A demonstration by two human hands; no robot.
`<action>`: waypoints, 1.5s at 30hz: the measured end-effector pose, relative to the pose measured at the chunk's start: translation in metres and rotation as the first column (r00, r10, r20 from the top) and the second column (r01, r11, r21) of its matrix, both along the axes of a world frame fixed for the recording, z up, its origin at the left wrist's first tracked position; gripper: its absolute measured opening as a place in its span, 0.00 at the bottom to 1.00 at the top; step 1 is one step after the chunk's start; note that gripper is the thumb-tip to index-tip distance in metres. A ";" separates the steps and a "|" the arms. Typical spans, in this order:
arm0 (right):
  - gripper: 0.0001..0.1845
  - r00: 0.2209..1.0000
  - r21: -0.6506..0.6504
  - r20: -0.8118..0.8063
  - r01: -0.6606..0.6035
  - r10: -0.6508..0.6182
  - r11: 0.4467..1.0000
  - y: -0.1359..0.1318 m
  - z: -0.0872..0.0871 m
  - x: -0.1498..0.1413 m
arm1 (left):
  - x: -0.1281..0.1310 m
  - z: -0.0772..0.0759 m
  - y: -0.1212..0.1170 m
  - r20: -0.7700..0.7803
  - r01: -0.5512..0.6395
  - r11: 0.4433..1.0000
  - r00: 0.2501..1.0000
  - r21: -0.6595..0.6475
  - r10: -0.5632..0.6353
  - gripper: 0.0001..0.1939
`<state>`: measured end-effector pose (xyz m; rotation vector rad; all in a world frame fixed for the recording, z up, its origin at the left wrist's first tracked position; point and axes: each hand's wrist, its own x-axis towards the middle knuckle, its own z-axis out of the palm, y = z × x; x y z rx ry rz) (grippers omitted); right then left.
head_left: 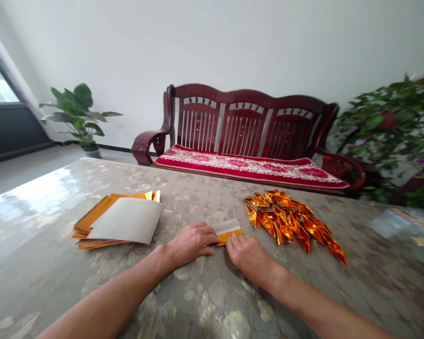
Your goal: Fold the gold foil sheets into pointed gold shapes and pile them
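Observation:
In the middle of the table [212, 301], a partly folded sheet of gold foil paper [229, 227] lies flat, a pale strip along its far side and gold along its near side. My left hand [194, 241] has its fingers curled onto the paper's left end. On the near right corner, my right hand [249, 256] pinches the gold edge with bent fingers. The fingertips hide part of the fold. Left of my hands is a loose stack of gold foil sheets [99, 210], with a pale side [127, 221] facing up on top. Several folded gold foil ingots [286, 223] lie heaped to the right.
Clear plastic wrapping [397, 223] rests near the table's right edge. Beyond the table stands a dark red wooden bench [245, 127] with a red patterned cover [254, 165]. A potted plant [79, 113] is at the far left, and trailing leaves [392, 117] fill the right side.

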<state>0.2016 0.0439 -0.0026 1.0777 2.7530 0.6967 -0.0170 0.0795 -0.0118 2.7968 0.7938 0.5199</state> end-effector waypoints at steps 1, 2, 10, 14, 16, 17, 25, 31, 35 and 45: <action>0.07 1.000 -0.012 -0.015 0.006 -0.007 1.000 0.001 0.001 0.002 | 0.000 0.000 0.000 0.001 -0.008 1.000 1.000 0.006 0.008 0.12; 0.07 0.999 -0.023 -0.030 0.010 -0.011 1.000 0.002 0.001 0.004 | 0.001 -0.001 0.000 0.001 -0.019 1.000 1.000 0.014 0.019 0.11; 0.07 0.959 -0.059 -0.263 0.092 -0.104 0.994 -0.002 0.004 0.007 | 0.020 -0.012 -0.008 0.002 -0.174 0.978 0.985 0.116 0.175 0.15; 0.06 0.900 -0.125 -0.419 0.074 -0.120 0.989 -0.005 0.003 0.003 | 0.022 -0.013 -0.014 0.015 -0.187 0.980 0.982 0.062 0.187 0.15; 0.08 0.876 -0.151 -0.463 0.074 -0.137 0.986 -0.004 0.000 0.003 | 0.020 -0.010 -0.016 0.039 -0.182 0.983 0.983 0.000 0.182 0.11; 0.08 0.863 -0.163 -0.483 0.077 -0.148 0.984 -0.004 -0.001 0.003 | 0.018 -0.009 -0.016 0.055 -0.189 0.981 0.980 -0.035 0.190 0.09; 0.08 0.793 -0.196 -0.572 0.117 -0.210 0.974 -0.001 -0.006 -0.001 | 0.002 -0.011 -0.012 0.142 -0.255 0.953 0.950 -0.161 0.278 0.13; 0.09 0.735 -0.199 -0.627 0.170 -0.259 0.965 -0.001 -0.009 -0.003 | 0.003 -0.009 -0.012 0.100 -0.267 0.952 0.954 -0.148 0.283 0.17; 0.08 0.706 -0.206 -0.648 0.198 -0.285 0.958 0.001 -0.015 -0.005 | 0.003 -0.009 -0.012 0.121 -0.272 0.944 0.947 -0.187 0.297 0.19; 0.09 0.688 -0.207 -0.649 0.252 -0.326 0.945 0.008 -0.019 -0.009 | 0.003 -0.006 -0.011 0.148 -0.256 0.941 0.945 -0.222 0.292 0.19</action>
